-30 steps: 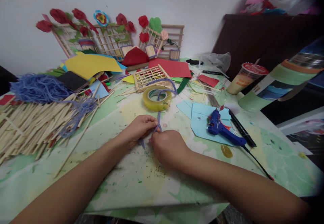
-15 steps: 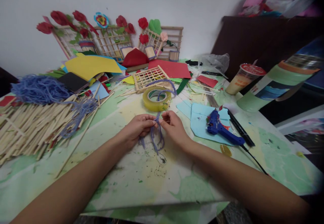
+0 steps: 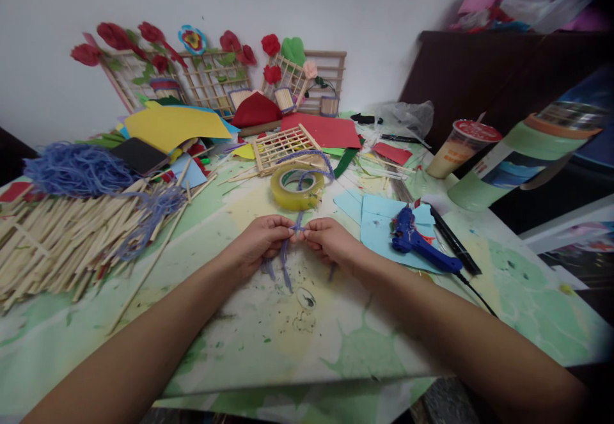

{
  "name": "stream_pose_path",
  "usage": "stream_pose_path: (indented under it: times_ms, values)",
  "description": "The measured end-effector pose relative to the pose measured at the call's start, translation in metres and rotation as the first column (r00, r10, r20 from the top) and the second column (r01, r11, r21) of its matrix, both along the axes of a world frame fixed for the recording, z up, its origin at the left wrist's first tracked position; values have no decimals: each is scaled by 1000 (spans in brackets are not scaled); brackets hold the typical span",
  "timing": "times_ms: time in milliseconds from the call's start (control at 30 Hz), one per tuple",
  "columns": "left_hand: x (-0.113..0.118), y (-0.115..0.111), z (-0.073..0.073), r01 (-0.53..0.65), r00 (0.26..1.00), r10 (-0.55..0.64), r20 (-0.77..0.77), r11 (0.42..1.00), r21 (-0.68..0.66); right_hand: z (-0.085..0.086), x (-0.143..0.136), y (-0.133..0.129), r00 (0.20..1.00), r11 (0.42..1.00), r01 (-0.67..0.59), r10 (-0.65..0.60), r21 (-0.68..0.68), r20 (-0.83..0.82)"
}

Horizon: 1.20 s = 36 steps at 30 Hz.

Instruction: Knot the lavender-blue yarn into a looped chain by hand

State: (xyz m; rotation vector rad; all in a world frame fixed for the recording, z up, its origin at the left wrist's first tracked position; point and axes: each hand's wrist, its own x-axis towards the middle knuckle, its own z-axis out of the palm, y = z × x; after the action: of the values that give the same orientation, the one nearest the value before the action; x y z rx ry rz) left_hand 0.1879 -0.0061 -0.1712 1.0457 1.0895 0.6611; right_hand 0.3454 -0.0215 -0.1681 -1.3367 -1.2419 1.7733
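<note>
Purple yarn [image 3: 284, 264] runs between my two hands over the middle of the table, its loose ends hanging below my fingers. My left hand [image 3: 265, 237] pinches the yarn between thumb and forefinger. Close on its right, my right hand [image 3: 328, 238] is closed on the same yarn in a pinch. From the pinched spot a braided purple strand leads away through the roll of clear yellowish tape [image 3: 281, 195] and on to a small lattice of wooden sticks [image 3: 283, 149] behind it.
At left lie a heap of wooden sticks [image 3: 71, 245] and a purple yarn bundle [image 3: 79, 169]. To the right, a blue glue gun [image 3: 417, 245] rests on light blue paper [image 3: 374, 232]. A drink cup [image 3: 458, 149] and green bottle [image 3: 508, 162] stand beyond.
My right hand has drawn the yarn to the right. The loop that hung below my hands has gone, and the yarn is now stretched between my fingertips.
</note>
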Motion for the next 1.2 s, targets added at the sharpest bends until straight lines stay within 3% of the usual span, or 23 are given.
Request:
stream_pose_path:
  times_ms: [133,233,467,700,933,1100,1200]
  values:
    - [1,0,-4,16,991,-5,-133,996,88,2,-3,-2,1000,999,20,-20,27,7]
    - [2,0,-8,61,971,-5,-239,972,229,0,-4,-4,997,996,24,-30,89,68]
    - [2,-11,-2,298,845,33,-533,799,522,-7,-2,-1,981,977,9,-50,214,185]
    - [5,-27,12,514,655,173,-736,611,602,-9,-1,-1,981,958,-1,-55,286,189]
    - [8,-42,11,691,461,265,-847,491,530,-11,-1,-1,985,963,16,-61,270,162]
    - [7,-48,14,744,480,247,-842,394,540,-12,0,-1,990,974,32,-61,224,124]
    - [2,-39,21,642,555,268,-787,464,610,-13,-1,-1,991,978,22,-49,206,128]
